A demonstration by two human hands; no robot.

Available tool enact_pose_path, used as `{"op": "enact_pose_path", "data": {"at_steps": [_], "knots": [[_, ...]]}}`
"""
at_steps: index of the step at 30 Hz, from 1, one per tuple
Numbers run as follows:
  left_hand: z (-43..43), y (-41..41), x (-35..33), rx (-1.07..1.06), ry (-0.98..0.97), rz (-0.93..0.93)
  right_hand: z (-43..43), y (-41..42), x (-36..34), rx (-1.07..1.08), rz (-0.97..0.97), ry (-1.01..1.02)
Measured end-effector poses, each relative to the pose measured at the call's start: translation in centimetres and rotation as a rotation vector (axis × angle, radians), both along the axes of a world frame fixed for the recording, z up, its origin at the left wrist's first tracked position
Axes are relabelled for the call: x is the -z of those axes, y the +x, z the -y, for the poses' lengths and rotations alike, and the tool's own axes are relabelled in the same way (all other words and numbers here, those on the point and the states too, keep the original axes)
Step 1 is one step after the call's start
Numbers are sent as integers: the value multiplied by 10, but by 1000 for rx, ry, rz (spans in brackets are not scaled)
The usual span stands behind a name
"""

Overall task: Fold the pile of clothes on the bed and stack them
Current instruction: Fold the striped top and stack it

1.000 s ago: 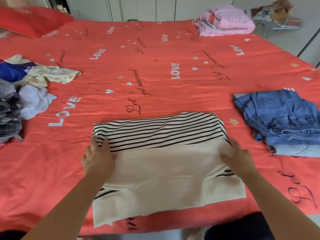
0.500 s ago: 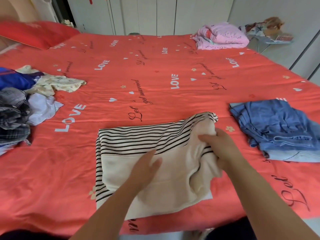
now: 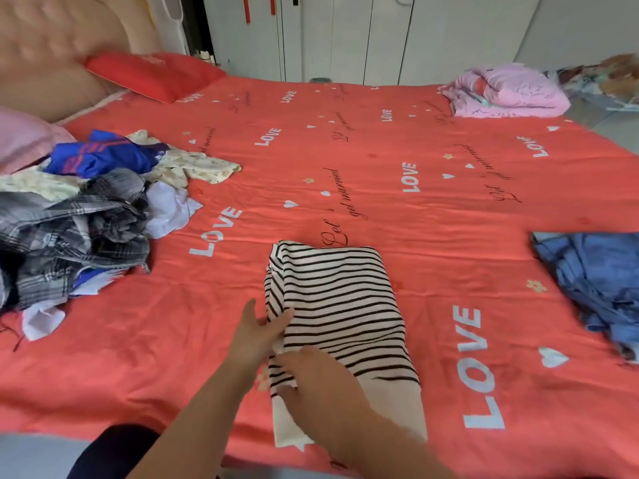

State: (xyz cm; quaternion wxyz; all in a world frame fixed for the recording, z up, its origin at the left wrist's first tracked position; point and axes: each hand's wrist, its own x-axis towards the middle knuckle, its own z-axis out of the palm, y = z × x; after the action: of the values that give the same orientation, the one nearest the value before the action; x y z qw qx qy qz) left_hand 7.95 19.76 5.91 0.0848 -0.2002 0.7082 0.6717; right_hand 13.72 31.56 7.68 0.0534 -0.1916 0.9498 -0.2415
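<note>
As flat fingers (image 3: pixel 278 320) touch it, the striped top (image 3: pixel 340 299) lies rectangular.

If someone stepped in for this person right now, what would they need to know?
Left hand: flat on the left edge of the striped shirt.
Right hand: on the shirt's near left corner; grip unclear.
Shirt: folded narrow, at the near side of the bed.
Done: blue stack lies at the right.
Left: finish the shirt, probably put it on the stack, then fold the pile at the left.
</note>
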Motion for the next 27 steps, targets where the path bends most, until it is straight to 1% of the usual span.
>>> {"op": "enact_pose_path", "data": {"at_steps": [1,2,3,4,5,6,8,10,11,14,16,19,21,24,26,27], "knots": [[0,0,5,33,-111,-33,-9,0,10,29,-141,38],[-2,-1,7,57,-222,-72,-19,0,16,54,-207,49],[-4,-1,8,81,-340,-110,-30,2,19,79,-210,44],[-6,-2,10,83,-414,-182,-42,5,25,109,-214,64],[-7,-1,11,84,-440,-221,-53,8,29,135,-199,102],[-8,0,11,64,-437,-248,-63,12,33,158,-170,143],[-7,2,12,10,-428,-234,-80,22,42,166,-155,228],[-6,6,15,-18,-491,-208,-87,29,52,137,-178,278],[-6,10,17,-24,-526,-193,-89,31,56,124,-207,270],[-15,33,24,-67,-556,-164,-92,34,61,124,-281,139],[-22,47,27,-62,-502,-120,-92,36,62,153,-330,84],[-26,54,28,-23,-435,-67,-88,39,60,164,-340,26],[-28,55,23,-23,-392,-91,-83,40,57,172,-370,-51],[-28,59,12,-103,-366,-177,-74,44,54,175,-411,-180],[-21,65,16,-135,-410,-230,-68,49,54,127,-359,-167],[-18,68,22,-119,-448,-225,-65,51,56,88,-315,-114]]}}
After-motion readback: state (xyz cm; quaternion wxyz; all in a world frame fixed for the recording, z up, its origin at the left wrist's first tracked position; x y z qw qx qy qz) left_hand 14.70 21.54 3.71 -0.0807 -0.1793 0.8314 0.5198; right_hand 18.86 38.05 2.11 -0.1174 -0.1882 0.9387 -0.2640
